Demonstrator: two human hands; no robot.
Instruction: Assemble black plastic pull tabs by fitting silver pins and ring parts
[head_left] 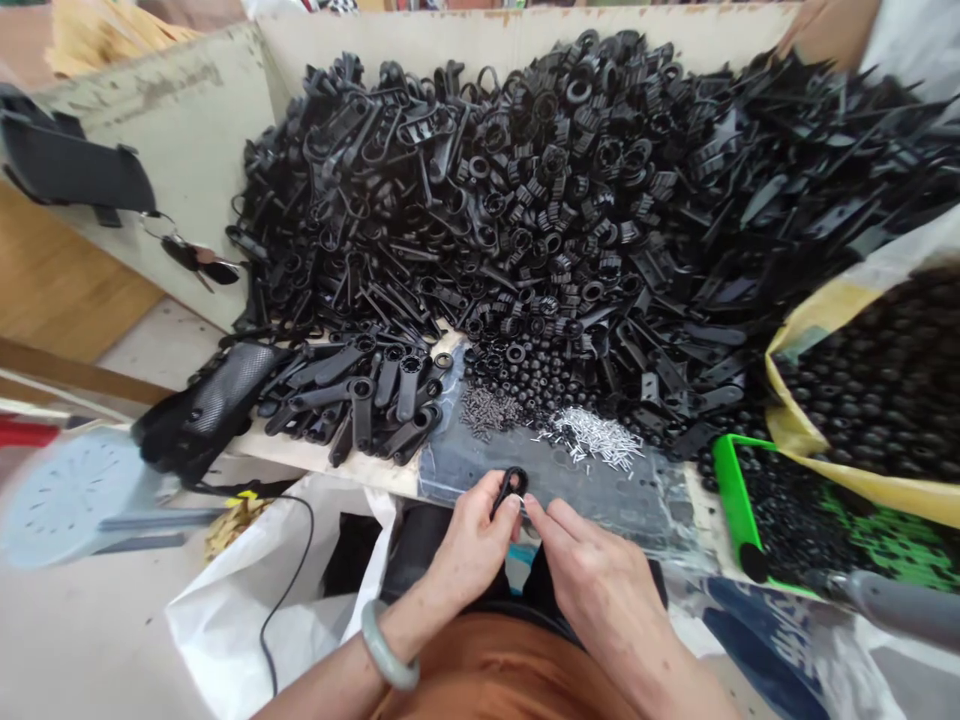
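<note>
R hand [600, 570]; tray [735, 510] w/ prob. rings [795, 522]

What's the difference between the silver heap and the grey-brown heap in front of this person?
The silver heap is bright, while the grey-brown heap is dull and dark. The silver heap's pieces look slim and pin-like; the grey-brown heap's look stubbier, though too small to identify. The silver heap lies further right than the grey-brown heap. Both are loose piles of tiny pieces on the grey board.

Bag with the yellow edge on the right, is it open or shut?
The bag is open: its mouth gapes, and round black beads show inside.
</note>
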